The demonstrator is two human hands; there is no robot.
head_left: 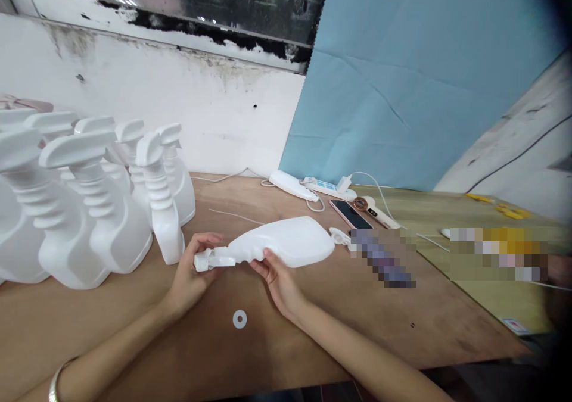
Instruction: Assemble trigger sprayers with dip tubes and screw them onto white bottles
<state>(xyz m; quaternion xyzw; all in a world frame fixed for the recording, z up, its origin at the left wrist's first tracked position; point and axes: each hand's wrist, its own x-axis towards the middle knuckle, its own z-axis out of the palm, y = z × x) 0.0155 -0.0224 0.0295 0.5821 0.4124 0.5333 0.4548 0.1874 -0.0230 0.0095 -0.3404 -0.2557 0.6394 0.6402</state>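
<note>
White plastic bottle lay sideways across both hands: left hand closed around its neck, right hand cradled its body, steadying it above the worktop.

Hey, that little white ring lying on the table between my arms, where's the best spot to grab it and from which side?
The white ring lies flat on the wooden table, so it is probably best pinched from straight above, thumb and finger on opposite outer edges. It is thin, so a fingertip through its centre hole may lift it more easily. Both the left hand and the right hand currently hold the white bottle.
</note>
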